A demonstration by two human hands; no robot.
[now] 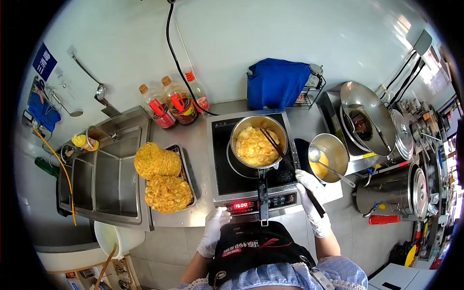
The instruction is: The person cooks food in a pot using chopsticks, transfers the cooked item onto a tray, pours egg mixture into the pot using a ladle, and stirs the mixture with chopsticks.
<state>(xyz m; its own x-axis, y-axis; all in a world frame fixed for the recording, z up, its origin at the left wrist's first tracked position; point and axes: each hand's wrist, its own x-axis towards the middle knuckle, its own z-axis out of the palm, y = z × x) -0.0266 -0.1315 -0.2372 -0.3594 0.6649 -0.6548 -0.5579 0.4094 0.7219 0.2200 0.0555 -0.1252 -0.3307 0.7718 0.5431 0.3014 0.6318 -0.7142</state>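
The left hand, gloved, is by the cooktop's front edge; whether its fingers grip anything is unclear. The gloved right hand is closed around long chopsticks, their tips against golden food in a pot on the cooktop. It covers part of the chopsticks. A steel counter runs along a pale wall.

Both hands gloved in white. Right hand raised ahead, fingers closed in a grip; right forearm angled forward. Left hand held lower, fingers loosely bent, left forearm slanted inward.
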